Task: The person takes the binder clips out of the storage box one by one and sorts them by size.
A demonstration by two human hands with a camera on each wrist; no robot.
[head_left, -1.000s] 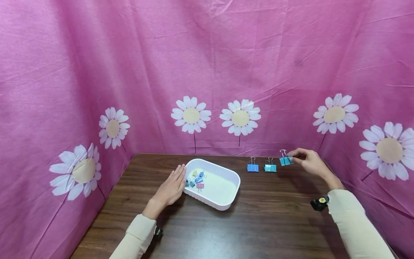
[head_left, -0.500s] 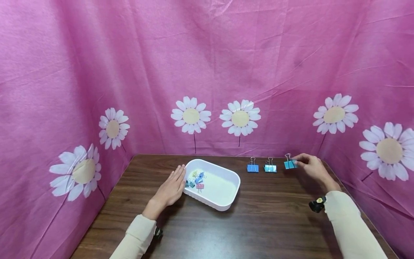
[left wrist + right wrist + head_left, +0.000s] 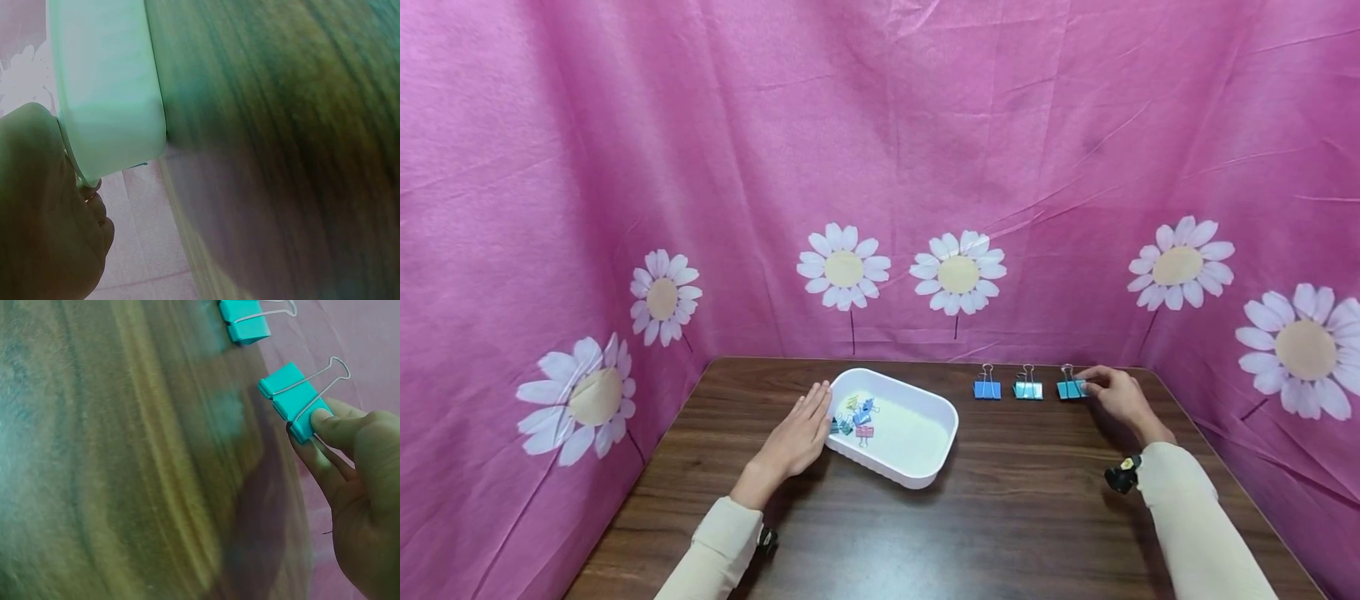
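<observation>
Between thumb and fingers, my right hand (image 3: 1122,400) pinches one end of a teal binder clip (image 3: 1071,389), which is upright with its wire handles up at the far right of the table. The right wrist view shows the thumb on the face of that binder clip (image 3: 294,397). To its left stand a light teal binder clip (image 3: 1027,391) and a blue binder clip (image 3: 987,390) in a row. My left hand (image 3: 793,433) lies with straight fingers against the left side of a white tray (image 3: 942,450). In the left wrist view the fingers touch the tray wall (image 3: 112,119).
Inside the tray, at its left end, are a pink binder clip (image 3: 865,432), blue clips (image 3: 862,414), a yellow clip (image 3: 852,402) and dark teal clips (image 3: 842,426). A pink flowered curtain (image 3: 895,167) hangs behind the brown wooden table (image 3: 1000,517).
My right hand has lowered the teal binder clip to the level of the other two in the row, ending slightly to the right. The left hand and tray have stayed put.
</observation>
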